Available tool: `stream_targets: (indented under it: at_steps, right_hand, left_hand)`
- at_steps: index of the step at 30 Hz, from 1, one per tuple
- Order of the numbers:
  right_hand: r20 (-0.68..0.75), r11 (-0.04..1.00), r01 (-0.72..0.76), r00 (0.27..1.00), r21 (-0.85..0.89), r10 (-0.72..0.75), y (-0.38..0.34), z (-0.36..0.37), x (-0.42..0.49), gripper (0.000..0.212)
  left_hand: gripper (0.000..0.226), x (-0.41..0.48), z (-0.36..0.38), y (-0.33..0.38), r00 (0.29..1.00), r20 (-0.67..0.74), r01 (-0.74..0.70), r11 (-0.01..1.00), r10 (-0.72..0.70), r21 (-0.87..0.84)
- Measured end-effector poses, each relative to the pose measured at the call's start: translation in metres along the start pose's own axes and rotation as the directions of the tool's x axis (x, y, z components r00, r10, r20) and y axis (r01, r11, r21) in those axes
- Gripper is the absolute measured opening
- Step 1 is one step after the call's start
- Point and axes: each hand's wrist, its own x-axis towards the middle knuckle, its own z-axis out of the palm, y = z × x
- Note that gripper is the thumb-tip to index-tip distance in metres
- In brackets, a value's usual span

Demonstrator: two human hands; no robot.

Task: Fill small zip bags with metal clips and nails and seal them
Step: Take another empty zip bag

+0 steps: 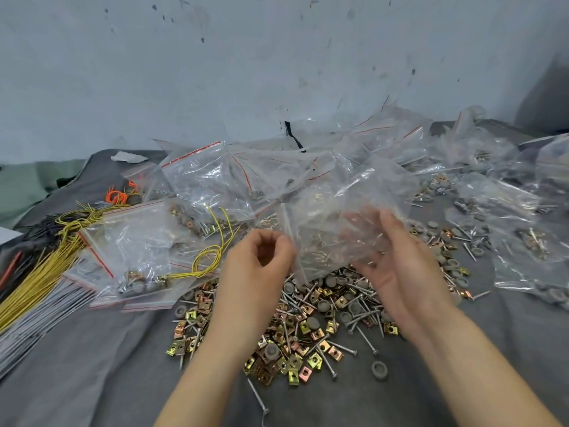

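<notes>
A clear small zip bag (pixel 341 223) is held up above a heap of gold and copper metal clips (pixel 295 359) and grey nails (pixel 360 322) on the grey cloth. My left hand (pixel 258 263) pinches the bag's left edge between thumb and curled fingers. My right hand (pixel 397 266) lies palm up under the bag's right side, with its fingers behind the plastic. Some clips and nails show through the bag's lower part. Grey round caps (pixel 377 369) are mixed into the heap.
Many zip bags with red strips (pixel 209 177) are piled at the back and on the right (pixel 523 241). Yellow wires (pixel 46 272) and grey strips (pixel 37 328) lie at the left. A stained wall (pixel 277 57) rises behind the table.
</notes>
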Motion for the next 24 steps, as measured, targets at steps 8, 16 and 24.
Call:
stream_targets:
  at_steps: [8,16,24]
  right_hand:
    - [0.014,0.996,-0.054,0.998,-0.072,0.055,-0.013,-0.010,0.001,0.032]
    - [-0.080,0.952,0.004,0.996,-0.307,-0.030,-0.019,-0.019,0.001,0.021]
    - [0.157,0.270,0.342,0.833,-0.900,-0.531,-0.007,-0.013,-0.007,0.049]
  left_hand:
    - [0.006,0.003,-0.012,-0.002,0.995,0.095,-0.025,1.000,0.025,0.006]
    - [0.011,0.004,-0.016,-0.007,0.970,0.243,0.027,0.999,-0.017,-0.038]
    - [0.016,0.004,-0.013,-0.008,0.950,0.303,0.101,0.994,-0.081,-0.051]
